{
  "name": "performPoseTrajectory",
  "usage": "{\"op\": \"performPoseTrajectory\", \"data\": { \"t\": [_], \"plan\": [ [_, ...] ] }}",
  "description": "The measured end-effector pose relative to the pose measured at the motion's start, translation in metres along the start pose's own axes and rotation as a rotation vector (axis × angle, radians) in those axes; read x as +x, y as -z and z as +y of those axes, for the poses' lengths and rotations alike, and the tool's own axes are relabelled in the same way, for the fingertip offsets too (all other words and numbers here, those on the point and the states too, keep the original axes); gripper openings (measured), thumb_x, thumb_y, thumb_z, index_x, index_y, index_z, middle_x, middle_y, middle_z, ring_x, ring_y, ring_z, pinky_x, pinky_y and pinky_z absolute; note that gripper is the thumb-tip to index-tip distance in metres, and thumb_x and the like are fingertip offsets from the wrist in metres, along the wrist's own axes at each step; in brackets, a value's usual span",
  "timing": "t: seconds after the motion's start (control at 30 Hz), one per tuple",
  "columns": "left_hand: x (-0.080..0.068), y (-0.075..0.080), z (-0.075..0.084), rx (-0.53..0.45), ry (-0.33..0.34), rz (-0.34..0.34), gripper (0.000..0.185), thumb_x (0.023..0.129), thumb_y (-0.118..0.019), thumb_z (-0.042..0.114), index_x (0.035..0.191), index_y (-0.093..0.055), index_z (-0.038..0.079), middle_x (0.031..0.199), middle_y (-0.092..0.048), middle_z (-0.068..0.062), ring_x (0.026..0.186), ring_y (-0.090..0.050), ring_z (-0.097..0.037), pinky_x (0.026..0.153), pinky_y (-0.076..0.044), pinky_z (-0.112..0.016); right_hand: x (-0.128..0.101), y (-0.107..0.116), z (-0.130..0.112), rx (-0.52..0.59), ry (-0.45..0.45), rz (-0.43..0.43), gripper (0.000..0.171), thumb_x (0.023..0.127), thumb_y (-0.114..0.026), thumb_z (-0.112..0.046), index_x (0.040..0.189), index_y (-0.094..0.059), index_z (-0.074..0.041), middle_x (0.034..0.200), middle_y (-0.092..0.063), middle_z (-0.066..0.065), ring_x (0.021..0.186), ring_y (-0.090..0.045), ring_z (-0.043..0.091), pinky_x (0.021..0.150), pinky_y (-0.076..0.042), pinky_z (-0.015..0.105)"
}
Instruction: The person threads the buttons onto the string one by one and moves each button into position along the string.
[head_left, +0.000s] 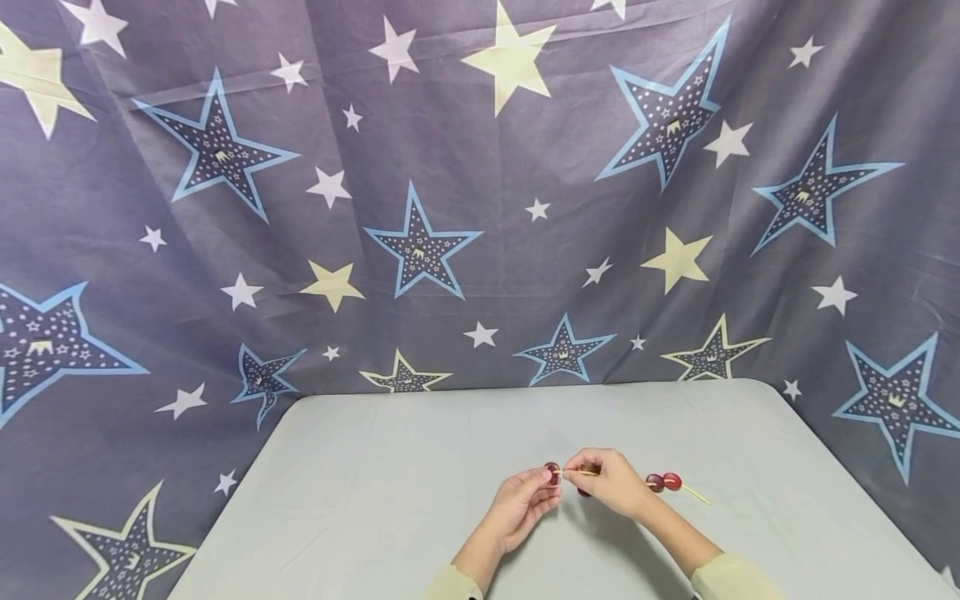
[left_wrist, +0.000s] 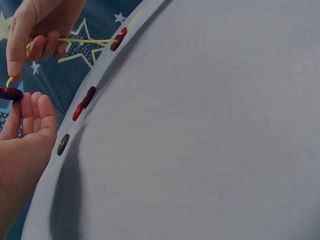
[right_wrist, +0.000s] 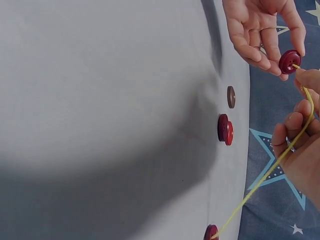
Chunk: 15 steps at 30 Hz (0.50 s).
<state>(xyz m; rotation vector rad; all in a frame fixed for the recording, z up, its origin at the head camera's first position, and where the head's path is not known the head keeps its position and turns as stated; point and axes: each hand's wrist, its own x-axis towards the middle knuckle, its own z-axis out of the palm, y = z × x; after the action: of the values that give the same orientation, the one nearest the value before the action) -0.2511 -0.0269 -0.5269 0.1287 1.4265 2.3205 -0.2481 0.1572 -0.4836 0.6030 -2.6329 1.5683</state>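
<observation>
My left hand (head_left: pixel 517 504) pinches a dark red round button (right_wrist: pixel 290 61) between thumb and fingertips, just above the table. In my right hand (head_left: pixel 613 483), thumb and forefinger pinch a yellow cord (right_wrist: pixel 270 172) close to the button's face. The right wrist view shows the cord's end at the button's holes. From the right hand the cord runs back to threaded red buttons (head_left: pixel 672 482) lying on the table to the right, and a short tail sticks out beyond them. The head view partly hides the cord behind the right hand.
Loose buttons lie on the table below the hands: a brown one (right_wrist: pixel 231 97), then a dark red one (right_wrist: pixel 222 127) against a bright red one (right_wrist: pixel 229 133). A pale cloth covers the table (head_left: pixel 360 492). Behind it hangs a star-patterned curtain (head_left: pixel 465 158).
</observation>
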Motion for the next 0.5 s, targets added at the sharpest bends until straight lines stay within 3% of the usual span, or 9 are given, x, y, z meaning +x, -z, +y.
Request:
{"op": "performPoseTrajectory", "data": {
  "t": [0.3, 0.5],
  "plan": [
    [-0.0010, -0.0022, 0.0014, -0.013, -0.004, 0.004, 0.023, 0.088, -0.059, 0.014, 0.105, -0.057, 0.000, 0.085, -0.065, 0.002, 0.079, -0.062, -0.008, 0.076, -0.052, -0.021, 0.0003, 0.0000, 0.0007, -0.006, -0.001, -0.010, 0.011, 0.084, -0.068, -0.018, 0.085, -0.069, -0.007, 0.071, -0.065, 0.018, 0.055, -0.049, 0.000, 0.051, -0.042, 0.019],
    [-0.0004, -0.0023, 0.0012, -0.011, -0.011, 0.009, 0.022, 0.088, -0.059, 0.013, 0.105, -0.058, -0.001, 0.086, -0.065, 0.002, 0.079, -0.062, -0.008, 0.075, -0.052, -0.020, 0.0003, 0.0004, 0.0002, -0.023, -0.002, -0.009, 0.010, 0.084, -0.067, -0.018, 0.085, -0.069, -0.008, 0.069, -0.064, 0.017, 0.054, -0.049, 0.000, 0.050, -0.042, 0.019]
  ]
}}
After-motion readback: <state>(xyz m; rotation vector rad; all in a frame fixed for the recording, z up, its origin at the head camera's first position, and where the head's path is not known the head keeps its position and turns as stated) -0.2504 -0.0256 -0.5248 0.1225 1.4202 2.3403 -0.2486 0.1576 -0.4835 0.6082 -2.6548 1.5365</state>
